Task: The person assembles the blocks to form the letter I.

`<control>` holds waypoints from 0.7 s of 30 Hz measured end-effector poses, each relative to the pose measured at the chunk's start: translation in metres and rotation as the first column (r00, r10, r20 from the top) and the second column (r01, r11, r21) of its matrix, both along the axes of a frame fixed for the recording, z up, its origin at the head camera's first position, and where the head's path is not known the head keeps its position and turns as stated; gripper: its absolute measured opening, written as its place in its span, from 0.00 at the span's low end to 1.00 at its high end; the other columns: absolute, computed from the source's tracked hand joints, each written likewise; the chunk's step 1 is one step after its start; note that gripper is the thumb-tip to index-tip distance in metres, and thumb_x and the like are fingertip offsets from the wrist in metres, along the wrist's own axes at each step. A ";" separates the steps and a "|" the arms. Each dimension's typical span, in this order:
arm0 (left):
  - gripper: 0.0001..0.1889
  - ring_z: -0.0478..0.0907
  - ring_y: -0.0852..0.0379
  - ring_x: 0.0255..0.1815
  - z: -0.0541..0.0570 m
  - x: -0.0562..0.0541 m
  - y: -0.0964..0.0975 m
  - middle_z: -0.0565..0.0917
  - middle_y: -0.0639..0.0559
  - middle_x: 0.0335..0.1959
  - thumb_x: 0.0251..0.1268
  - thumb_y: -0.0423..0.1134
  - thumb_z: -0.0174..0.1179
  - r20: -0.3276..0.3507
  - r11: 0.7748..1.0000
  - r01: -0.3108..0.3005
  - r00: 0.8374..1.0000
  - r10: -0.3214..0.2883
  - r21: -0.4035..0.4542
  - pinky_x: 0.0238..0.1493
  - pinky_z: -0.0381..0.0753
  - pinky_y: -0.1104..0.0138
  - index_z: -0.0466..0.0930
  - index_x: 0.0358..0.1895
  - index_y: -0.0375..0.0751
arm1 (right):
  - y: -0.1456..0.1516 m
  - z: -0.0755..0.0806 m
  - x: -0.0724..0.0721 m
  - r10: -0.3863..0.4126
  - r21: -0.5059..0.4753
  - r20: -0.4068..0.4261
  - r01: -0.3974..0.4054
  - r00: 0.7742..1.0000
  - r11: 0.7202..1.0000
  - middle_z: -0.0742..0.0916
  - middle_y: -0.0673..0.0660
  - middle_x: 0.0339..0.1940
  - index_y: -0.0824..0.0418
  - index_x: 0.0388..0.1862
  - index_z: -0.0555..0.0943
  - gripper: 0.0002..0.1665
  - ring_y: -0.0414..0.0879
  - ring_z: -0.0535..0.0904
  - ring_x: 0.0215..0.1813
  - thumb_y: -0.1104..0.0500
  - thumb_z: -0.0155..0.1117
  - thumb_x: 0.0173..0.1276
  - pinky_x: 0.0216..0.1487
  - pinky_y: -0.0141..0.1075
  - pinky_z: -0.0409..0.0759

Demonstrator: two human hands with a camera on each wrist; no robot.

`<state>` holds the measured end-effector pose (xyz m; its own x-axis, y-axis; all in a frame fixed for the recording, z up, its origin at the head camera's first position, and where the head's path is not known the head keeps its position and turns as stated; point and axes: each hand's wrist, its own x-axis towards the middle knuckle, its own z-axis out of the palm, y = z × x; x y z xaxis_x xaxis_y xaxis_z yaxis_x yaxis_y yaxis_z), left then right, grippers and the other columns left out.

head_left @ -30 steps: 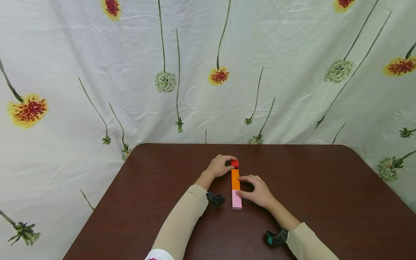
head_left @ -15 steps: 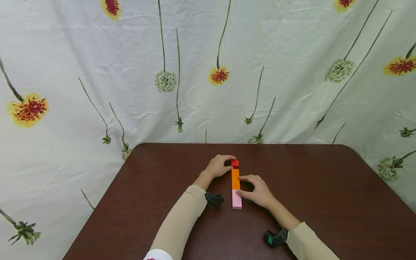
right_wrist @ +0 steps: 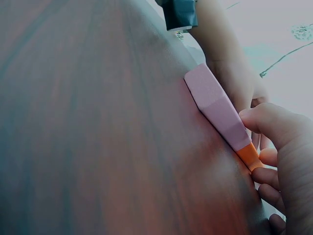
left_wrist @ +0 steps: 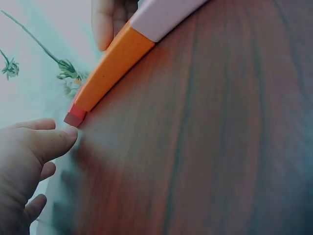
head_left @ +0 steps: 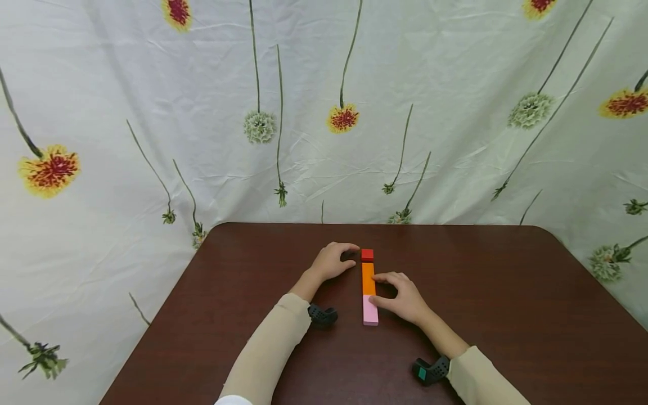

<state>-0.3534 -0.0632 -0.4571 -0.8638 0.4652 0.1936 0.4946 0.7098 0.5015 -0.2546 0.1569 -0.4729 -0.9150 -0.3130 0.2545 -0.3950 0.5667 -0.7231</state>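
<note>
A red block [head_left: 367, 255], an orange block [head_left: 368, 279] and a pink block [head_left: 370, 309] lie in a straight line, red farthest away. Orange and pink meet end to end. My left hand [head_left: 329, 261] is just left of the red block, thumb and forefinger spread, holding nothing; its thumb tip lies near the red end in the left wrist view. My right hand [head_left: 402, 297] rests along the row's right side, fingertips at the orange block and thumb at the pink block [right_wrist: 217, 107]. Its fingers are loosely bent and do not wrap round either block.
The blocks lie on a dark brown table [head_left: 481, 309] with rounded far corners. Behind it hangs a white cloth [head_left: 455, 140] printed with flowers. Each wrist wears a black band, the left band [head_left: 322, 316] and the right band [head_left: 430, 370].
My left hand has let go of the red block and drawn back to the left. The right hand and the blocks have stayed in place.
</note>
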 end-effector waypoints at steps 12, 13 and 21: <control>0.20 0.73 0.48 0.58 0.004 0.013 -0.017 0.81 0.51 0.57 0.66 0.41 0.63 -0.040 1.000 0.026 0.999 -0.026 0.000 0.63 0.68 0.53 0.80 0.60 0.46 | 0.001 -0.002 -0.001 0.002 0.000 -0.020 -0.002 1.000 1.000 0.83 0.54 0.54 0.58 0.56 0.82 0.29 0.54 0.72 0.57 0.47 0.74 0.59 0.59 0.56 0.69; 0.19 0.74 0.48 0.58 0.004 0.014 -0.018 0.81 0.51 0.57 0.66 0.41 0.63 -0.049 1.000 0.031 0.998 -0.031 0.004 0.63 0.69 0.53 0.80 0.60 0.46 | 0.002 -0.002 -0.001 0.001 0.001 -0.024 -0.001 1.000 1.000 0.83 0.54 0.54 0.58 0.56 0.82 0.29 0.54 0.72 0.57 0.47 0.74 0.59 0.58 0.56 0.69; 0.18 0.75 0.50 0.56 0.008 0.026 -0.025 0.83 0.51 0.55 0.65 0.41 0.65 -0.109 0.998 0.068 0.992 -0.066 0.018 0.62 0.70 0.53 0.82 0.58 0.45 | 0.005 0.000 -0.001 -0.016 -0.060 0.051 0.019 0.999 0.998 0.83 0.55 0.53 0.60 0.58 0.80 0.32 0.53 0.73 0.55 0.48 0.75 0.58 0.58 0.53 0.70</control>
